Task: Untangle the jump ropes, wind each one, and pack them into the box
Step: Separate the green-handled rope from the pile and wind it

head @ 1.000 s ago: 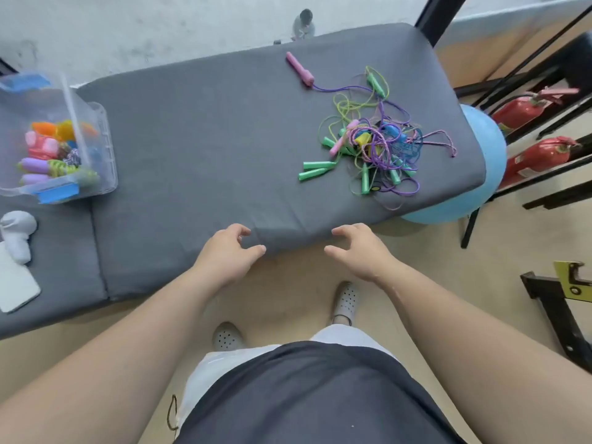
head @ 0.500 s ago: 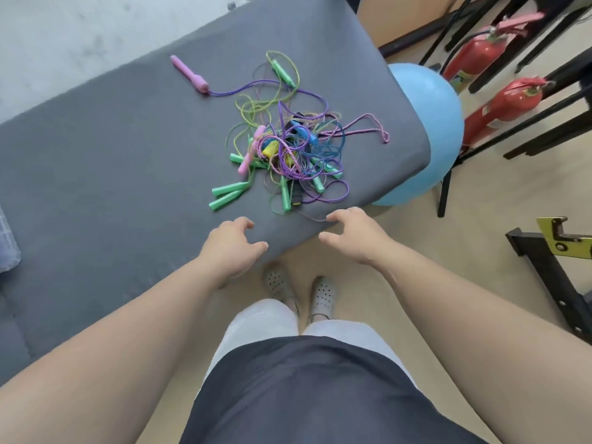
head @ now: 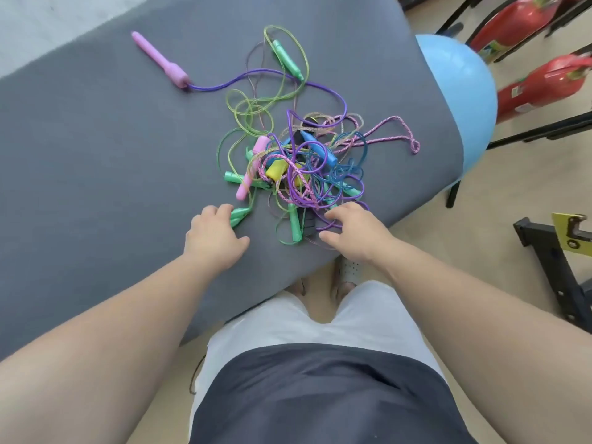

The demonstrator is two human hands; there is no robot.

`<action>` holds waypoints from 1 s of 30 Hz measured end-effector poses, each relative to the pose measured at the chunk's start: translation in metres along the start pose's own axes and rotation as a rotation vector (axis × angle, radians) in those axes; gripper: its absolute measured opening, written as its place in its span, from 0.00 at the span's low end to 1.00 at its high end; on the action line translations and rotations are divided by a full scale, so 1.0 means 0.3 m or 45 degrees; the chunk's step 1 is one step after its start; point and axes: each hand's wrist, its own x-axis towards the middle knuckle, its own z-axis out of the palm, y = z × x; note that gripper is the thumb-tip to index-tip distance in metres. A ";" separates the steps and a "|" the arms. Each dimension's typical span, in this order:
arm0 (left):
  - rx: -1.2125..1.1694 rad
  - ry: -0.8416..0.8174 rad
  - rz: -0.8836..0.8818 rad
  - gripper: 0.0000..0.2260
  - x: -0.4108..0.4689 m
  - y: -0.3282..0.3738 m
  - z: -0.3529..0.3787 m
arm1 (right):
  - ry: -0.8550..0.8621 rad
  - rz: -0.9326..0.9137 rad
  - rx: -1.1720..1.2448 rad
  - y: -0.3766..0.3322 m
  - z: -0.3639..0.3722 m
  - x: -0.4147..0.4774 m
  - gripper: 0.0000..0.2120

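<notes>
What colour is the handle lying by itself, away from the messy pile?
Pink. The lone handle trails a purple cord, seen clearly in the head view.

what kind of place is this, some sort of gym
Probably a gym or exercise room. A grey padded bench holds a tangle of jump ropes, a blue exercise ball sits beside it, and a black metal frame stands on the floor.

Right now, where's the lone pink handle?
Head view, upper left: the pink handle lies on the grey pad, up and left of the rope tangle and apart from it, joined only by a purple cord.
</notes>
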 end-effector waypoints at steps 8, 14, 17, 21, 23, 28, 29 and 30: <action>0.341 0.017 -0.005 0.22 0.194 -0.027 0.060 | -0.054 -0.206 -0.134 -0.072 0.012 0.147 0.27; 0.286 0.036 -0.073 0.08 0.254 -0.051 0.120 | -0.067 -0.273 -0.139 -0.036 0.028 0.196 0.24; 0.037 -0.021 -0.082 0.06 0.226 -0.051 0.145 | -0.088 -0.295 -0.168 -0.018 0.032 0.198 0.24; -0.285 -0.169 -0.067 0.09 0.125 -0.044 0.137 | -0.125 -0.323 -0.187 -0.037 0.015 0.174 0.19; -0.323 -0.147 -0.047 0.09 0.060 -0.022 0.106 | -0.116 -0.373 -0.179 -0.062 -0.008 0.152 0.18; -0.432 -0.190 0.068 0.10 -0.140 0.094 -0.007 | -0.023 -0.613 -0.167 -0.114 -0.087 0.062 0.29; -0.448 -0.207 0.123 0.10 -0.186 0.125 -0.033 | -0.030 -0.666 -0.166 -0.122 -0.103 0.037 0.34; -0.462 -0.213 0.186 0.11 -0.229 0.156 -0.059 | -0.037 -0.720 -0.186 -0.127 -0.116 0.012 0.38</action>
